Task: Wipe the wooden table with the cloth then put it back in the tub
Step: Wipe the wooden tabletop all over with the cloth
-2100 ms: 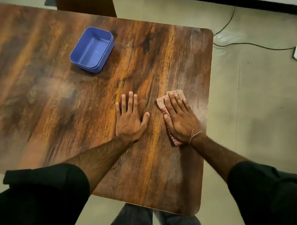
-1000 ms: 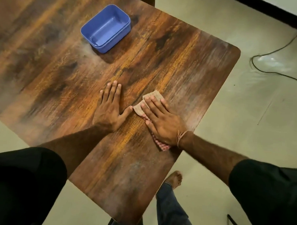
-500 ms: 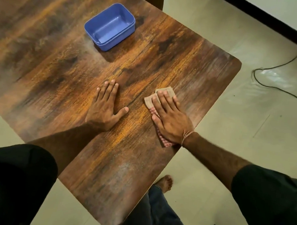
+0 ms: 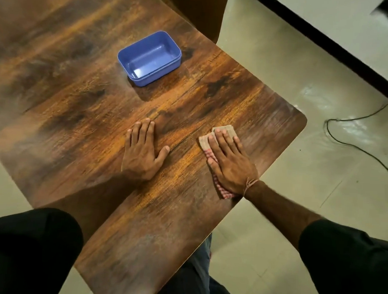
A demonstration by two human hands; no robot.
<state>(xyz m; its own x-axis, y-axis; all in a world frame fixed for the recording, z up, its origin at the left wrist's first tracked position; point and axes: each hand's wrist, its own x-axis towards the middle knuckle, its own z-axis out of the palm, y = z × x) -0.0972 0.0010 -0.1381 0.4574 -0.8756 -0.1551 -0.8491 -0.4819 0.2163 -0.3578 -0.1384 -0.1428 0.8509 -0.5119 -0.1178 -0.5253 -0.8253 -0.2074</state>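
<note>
The wooden table [image 4: 190, 102] fills the left and middle of the head view. An empty blue plastic tub [image 4: 160, 75] stands on it, farther away than my hands. A beige cloth [image 4: 226, 131] with a red checked edge lies near the table's right edge. My right hand [image 4: 232, 164] presses flat on the cloth, fingers together, covering most of it. My left hand [image 4: 141, 153] rests flat on the bare wood, a hand's width to the left of the cloth, holding nothing.
The table's rounded right corner [image 4: 301, 120] is just beyond the cloth. A black cable [image 4: 355, 145] trails over the tiled floor at the right. A brown piece of furniture [image 4: 199, 11] stands behind the table. My legs [image 4: 196, 280] show below the near edge.
My right hand has slid the cloth to the right, away from my left thumb and toward the table's right edge. The left hand stays flat. The view has swung round.
</note>
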